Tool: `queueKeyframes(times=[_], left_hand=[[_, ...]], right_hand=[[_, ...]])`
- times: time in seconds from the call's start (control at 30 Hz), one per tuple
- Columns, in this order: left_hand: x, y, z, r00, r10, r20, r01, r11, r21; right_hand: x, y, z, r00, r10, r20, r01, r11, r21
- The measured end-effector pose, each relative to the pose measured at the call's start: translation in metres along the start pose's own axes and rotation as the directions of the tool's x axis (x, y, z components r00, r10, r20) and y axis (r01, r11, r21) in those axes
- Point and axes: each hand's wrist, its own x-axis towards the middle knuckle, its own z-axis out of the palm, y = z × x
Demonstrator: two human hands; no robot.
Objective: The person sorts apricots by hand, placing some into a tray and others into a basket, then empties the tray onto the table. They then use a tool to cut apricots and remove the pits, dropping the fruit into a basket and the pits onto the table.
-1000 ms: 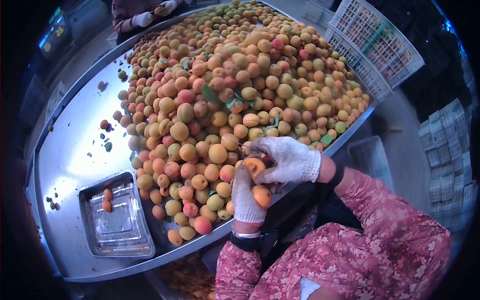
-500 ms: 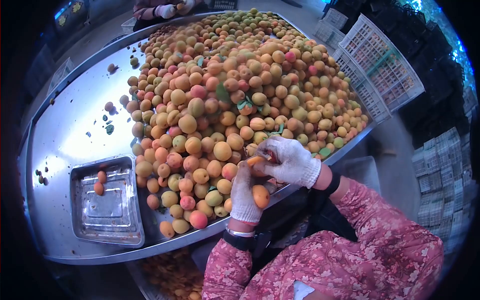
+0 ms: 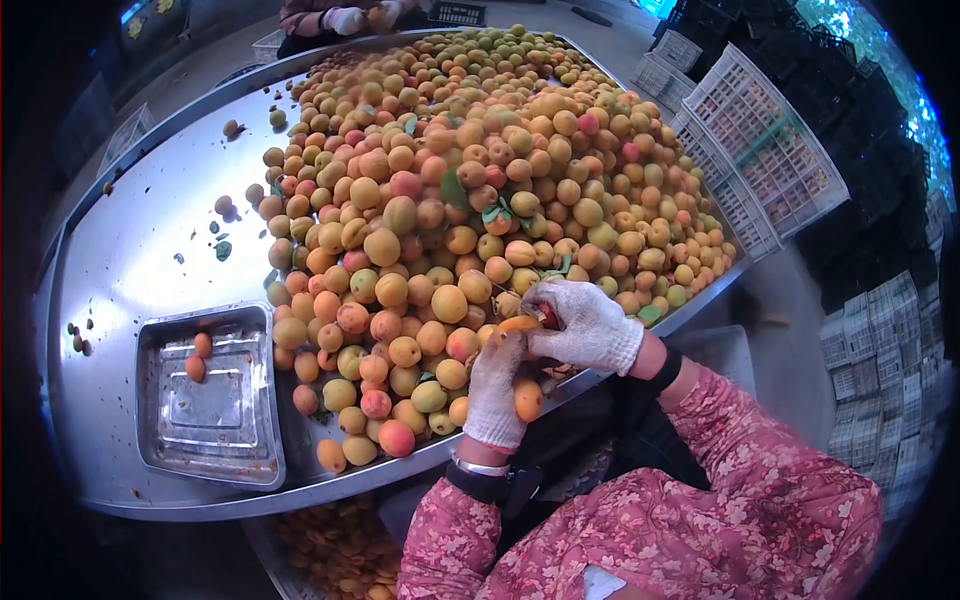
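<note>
Nearest you, below the table's near edge, lies a dim mass of orange fruit pieces (image 3: 345,552); some look opened, so part of the fruit seems dealt with, though it is too dark there to be sure. Just above that edge, your white-gloved left hand (image 3: 496,392) pinches a curved, bright orange piece of fruit (image 3: 518,324) between thumb and fingers, with a rounded orange fruit (image 3: 528,399) tucked against the palm. Your white-gloved right hand (image 3: 583,325) meets it at the piece, fingers closed around a small red object (image 3: 547,316), too hidden to identify. The piece in your fingers looks partway through being worked. At the near left corner of the shiny metal table (image 3: 110,265) sits a rectangular metal tray (image 3: 215,425) with two small orange fruits (image 3: 195,369) inside. Most is left: a broad heap of round yellow, orange and red fruit (image 3: 450,303), seemingly whole, spreads from the near edge to the far one. Past the right edge stand white slatted crates (image 3: 785,190); beyond the far edge are a co-worker's gloved hands (image 3: 345,20).
</note>
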Motion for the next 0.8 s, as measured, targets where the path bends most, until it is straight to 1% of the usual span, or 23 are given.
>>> queueKeyframes(times=[0.07, 0.13, 0.17, 0.2, 0.23, 0.27, 0.3, 0.33, 0.4, 0.43, 0.5, 0.53, 0.57, 0.63, 0.67, 0.7, 0.77, 0.8], left_hand=[[0.001, 0.001, -0.002, 1.0, 0.004, -0.002, -0.004, 1.0, 0.024], [0.0, 0.009, 0.005, 1.0, 0.009, -0.005, -0.008, 0.999, 0.048], [-0.003, 0.015, 0.011, 0.999, -0.041, -0.001, 0.041, 0.987, -0.153], [-0.004, 0.02, 0.015, 0.996, -0.088, 0.012, 0.087, 0.933, -0.349], [-0.002, 0.019, 0.014, 0.996, -0.088, 0.009, 0.085, 0.933, -0.351], [0.0, 0.016, 0.011, 0.998, -0.067, 0.018, 0.069, 0.914, -0.4], [0.002, 0.014, 0.009, 0.999, -0.047, 0.028, 0.054, 0.893, -0.448], [0.004, 0.013, 0.009, 0.998, -0.05, 0.026, 0.057, 0.892, -0.449], [0.007, 0.011, 0.013, 0.989, -0.069, -0.133, 0.0, 0.886, -0.463], [0.007, 0.01, 0.013, 0.988, -0.075, -0.136, 0.003, 0.885, -0.466], [0.007, 0.012, 0.011, 0.996, 0.041, -0.074, -0.069, 0.898, -0.435], [0.007, 0.012, 0.008, 0.998, 0.036, -0.058, -0.056, 0.92, -0.388], [0.009, 0.012, 0.008, 0.997, 0.043, -0.064, -0.064, 0.92, -0.385], [0.012, 0.011, 0.009, 0.989, -0.081, -0.126, 0.02, 0.905, -0.425], [0.01, 0.005, 0.008, 0.994, -0.015, -0.107, -0.043, 0.851, -0.523], [0.011, 0.008, 0.01, 0.991, -0.04, -0.13, -0.032, 0.859, -0.511], [0.017, -0.002, 0.001, 0.994, -0.012, -0.113, -0.05, 0.846, -0.531], [0.014, 0.003, 0.005, 0.99, -0.031, -0.14, -0.046, 0.859, -0.51]], right_hand=[[-0.002, 0.0, 0.0, 1.0, -0.006, 0.003, 0.006, 1.0, 0.009], [-0.004, -0.001, 0.001, 0.993, -0.041, -0.107, 0.042, 0.999, -0.002], [-0.003, -0.002, 0.001, 0.993, -0.042, -0.107, 0.042, 0.999, -0.002], [-0.002, -0.005, 0.0, 0.978, -0.064, -0.201, 0.055, 0.997, -0.047], [-0.002, -0.006, 0.0, 0.953, -0.088, -0.29, 0.064, 0.994, -0.092], [-0.001, -0.004, 0.002, 0.931, -0.151, -0.332, 0.11, 0.984, -0.14], [-0.002, -0.005, 0.002, 0.932, -0.149, -0.331, 0.108, 0.984, -0.138], [-0.004, -0.009, 0.003, 0.937, -0.18, -0.3, 0.13, 0.975, -0.179], [-0.01, -0.014, 0.003, 0.946, -0.23, -0.229, 0.174, 0.956, -0.237], [-0.015, -0.017, 0.003, 0.948, -0.225, -0.225, 0.171, 0.957, -0.235], [-0.024, -0.025, 0.005, 0.968, -0.184, -0.172, 0.146, 0.967, -0.211], [-0.028, -0.027, 0.008, 0.965, -0.213, -0.153, 0.175, 0.958, -0.228], [-0.031, -0.028, 0.01, 0.964, -0.22, -0.152, 0.183, 0.957, -0.224], [-0.033, -0.032, 0.018, 0.947, -0.259, -0.19, 0.229, 0.959, -0.169], [-0.033, -0.035, 0.018, 0.963, -0.213, -0.164, 0.196, 0.974, -0.111], [-0.034, -0.029, 0.021, 0.972, -0.188, -0.141, 0.182, 0.982, -0.054], [-0.037, -0.032, 0.023, 0.996, -0.039, -0.079, 0.049, 0.991, 0.128], [-0.04, -0.033, 0.022, 1.0, 0.01, -0.01, -0.008, 0.978, 0.209]])
